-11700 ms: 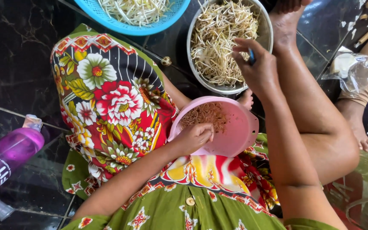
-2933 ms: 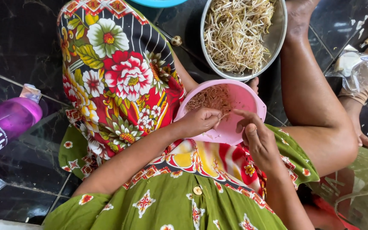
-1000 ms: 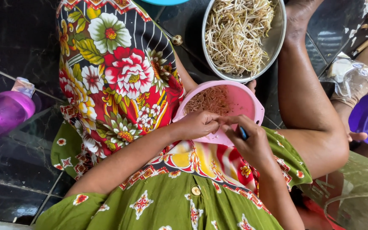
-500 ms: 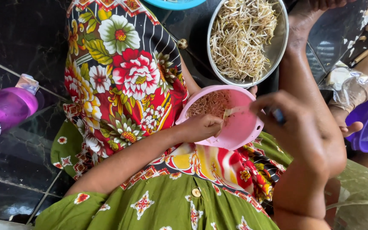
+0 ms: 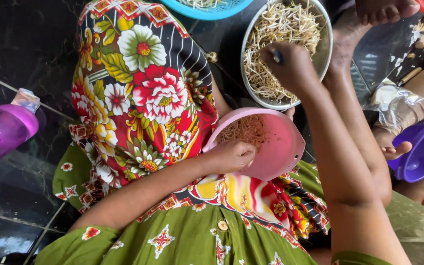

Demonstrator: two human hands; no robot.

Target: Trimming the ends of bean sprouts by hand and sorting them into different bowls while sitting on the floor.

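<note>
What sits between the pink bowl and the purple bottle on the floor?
In the head view, the person's knee under flowered cloth lies between the pink bowl and the purple bottle.

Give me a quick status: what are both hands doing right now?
Left hand grips pink bowl rim, on lap. Right hand over metal bowl of sprouts, pinching something small and dark. Nothing in the way.

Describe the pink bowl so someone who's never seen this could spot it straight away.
Start at the flowered red cloth over the person's lap. By its right edge, the left hand grips the pink bowl, tilted, holding brownish scraps. Unlike the metal bowl of pale sprouts beyond it, it is plastic.
</note>
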